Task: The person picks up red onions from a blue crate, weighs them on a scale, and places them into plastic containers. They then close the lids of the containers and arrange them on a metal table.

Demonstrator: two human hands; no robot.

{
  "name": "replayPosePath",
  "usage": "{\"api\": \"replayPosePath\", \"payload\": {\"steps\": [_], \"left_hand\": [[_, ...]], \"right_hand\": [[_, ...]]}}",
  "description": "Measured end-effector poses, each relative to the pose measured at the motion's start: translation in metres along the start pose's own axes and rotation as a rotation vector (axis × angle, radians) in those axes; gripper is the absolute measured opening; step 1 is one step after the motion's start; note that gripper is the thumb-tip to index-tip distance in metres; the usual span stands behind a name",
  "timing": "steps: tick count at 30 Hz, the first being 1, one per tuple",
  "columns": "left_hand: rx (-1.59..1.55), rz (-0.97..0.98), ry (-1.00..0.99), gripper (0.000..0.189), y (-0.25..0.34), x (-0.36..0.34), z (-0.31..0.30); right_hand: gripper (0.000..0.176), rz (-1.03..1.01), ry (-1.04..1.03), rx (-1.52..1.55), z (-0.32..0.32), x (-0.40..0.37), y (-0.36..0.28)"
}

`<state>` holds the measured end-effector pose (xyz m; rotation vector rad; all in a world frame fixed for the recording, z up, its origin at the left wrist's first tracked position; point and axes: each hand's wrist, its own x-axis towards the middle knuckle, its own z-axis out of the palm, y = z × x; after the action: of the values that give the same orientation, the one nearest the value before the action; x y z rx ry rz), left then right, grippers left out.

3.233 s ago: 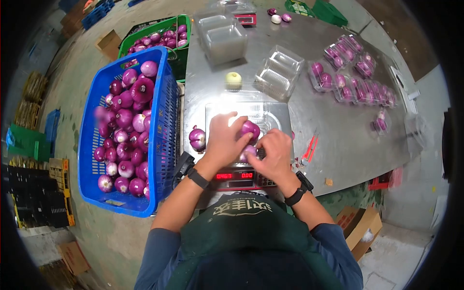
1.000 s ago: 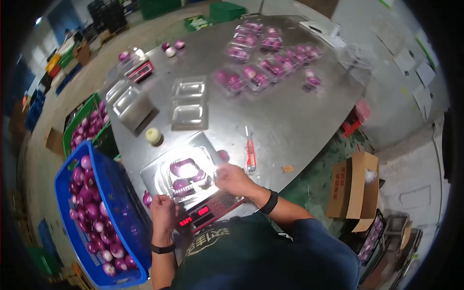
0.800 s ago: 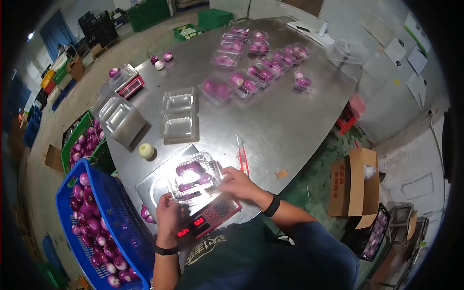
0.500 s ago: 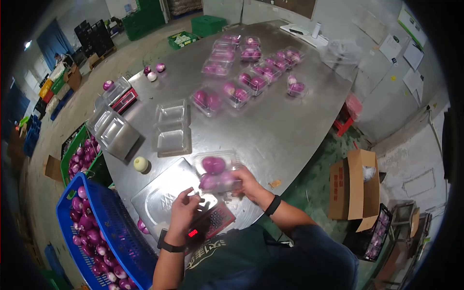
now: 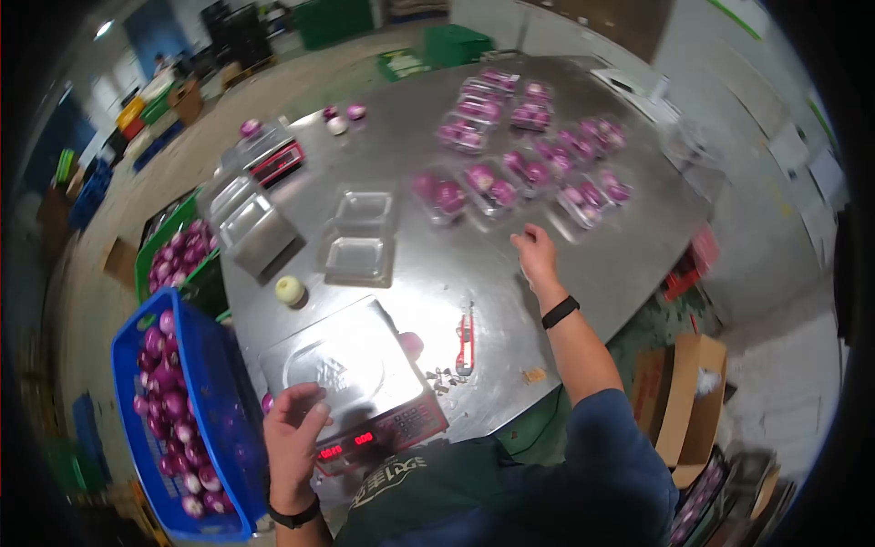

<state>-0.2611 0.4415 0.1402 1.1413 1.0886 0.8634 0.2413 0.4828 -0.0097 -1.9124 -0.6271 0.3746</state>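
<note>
Now right hand (image 5: 536,256) stretches across table (image 5: 428,239), fingers released; left hand (image 5: 293,436) rests slack on scale (image 5: 351,360).

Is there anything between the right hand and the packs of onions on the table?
Nothing visible. The right hand is open over bare table, and the packs of onions lie just beyond its fingers. The red cutter lies behind the hand, near the scale.
</note>
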Motion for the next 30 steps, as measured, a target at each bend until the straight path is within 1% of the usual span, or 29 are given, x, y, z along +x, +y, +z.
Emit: {"api": "replayPosePath", "payload": {"steps": [1, 4, 6, 8, 10, 11, 12, 13, 14, 15, 16, 17, 18, 19, 21, 24, 27, 28, 30], "left_hand": [[-0.009, 0.017, 0.063, 0.031, 0.005, -0.012, -0.008], [0.043, 0.085, 0.242, 0.033, 0.014, -0.051, -0.036], [0.079, 0.108, 0.372, 0.031, 0.022, -0.075, -0.048], [0.087, 0.132, 0.506, 0.029, 0.024, -0.101, -0.061], [0.304, 0.135, 0.631, 0.028, 0.019, -0.125, -0.085], [0.413, 0.115, 0.708, 0.027, 0.017, -0.138, -0.1], [0.368, 0.091, 0.781, 0.026, 0.018, -0.15, -0.115], [0.322, 0.074, 0.849, 0.024, 0.019, -0.161, -0.132], [0.383, 0.065, 0.939, 0.024, 0.016, -0.173, -0.152], [0.445, 0.056, 1.011, 0.024, 0.01, -0.186, -0.173], [0.449, 0.039, 1.075, 0.024, 0.003, -0.199, -0.197], [0.453, 0.025, 1.127, 0.023, -0.004, -0.213, -0.221], [0.462, -0.029, 1.172, 0.025, -0.007, -0.224, -0.241], [0.53, -0.081, 1.178, 0.024, -0.007, -0.23, -0.256], [0.661, -0.187, 1.169, 0.024, -0.007, -0.237, -0.286], [0.763, -0.183, 1.055, 0.03, -0.015, -0.221, -0.333], [0.917, -0.163, 0.903, 0.029, -0.016, -0.186, -0.373], [1.034, -0.151, 0.837, 0.03, -0.02, -0.172, -0.389], [1.261, -0.118, 0.696, 0.034, -0.034, -0.143, -0.421]], "right_hand": [[0.051, -0.031, -0.096, -0.007, 0.021, -0.008, -0.016], [0.041, -0.24, -0.344, 0.025, 0.092, -0.038, -0.055], [0.038, -0.424, -0.456, -0.031, 0.137, -0.064, -0.091], [0.034, -0.63, -0.561, -0.069, 0.179, -0.085, -0.116], [0.033, -0.933, -0.567, -0.093, 0.234, -0.093, -0.115], [0.033, -0.981, -0.573, -0.198, 0.26, -0.099, -0.113], [0.034, -1.034, -0.572, -0.303, 0.282, -0.102, -0.105], [0.039, -0.961, -0.762, -0.422, 0.292, -0.102, -0.111], [0.041, -0.903, -0.861, -0.527, 0.309, -0.096, -0.102], [0.043, -0.969, -0.903, -0.616, 0.33, -0.075, -0.07], [0.041, -0.899, -0.935, -0.742, 0.337, -0.067, -0.061], [0.041, -0.968, -0.921, -0.724, 0.341, -0.053, -0.046], [0.037, -0.958, -0.887, -0.724, 0.336, -0.06, -0.049], [0.034, -0.943, -0.846, -0.725, 0.328, -0.063, -0.058], [0.025, -1.018, -0.793, -0.702, 0.323, -0.068, -0.06], [0.018, -0.875, -0.784, -0.468, 0.323, -0.064, -0.059], [0.024, -0.688, -0.694, -0.52, 0.32, -0.061, -0.077], [0.029, -0.734, -0.627, -0.513, 0.319, -0.066, -0.079], [0.031, -0.791, -0.588, -0.39, 0.311, -0.077, -0.083]]}}
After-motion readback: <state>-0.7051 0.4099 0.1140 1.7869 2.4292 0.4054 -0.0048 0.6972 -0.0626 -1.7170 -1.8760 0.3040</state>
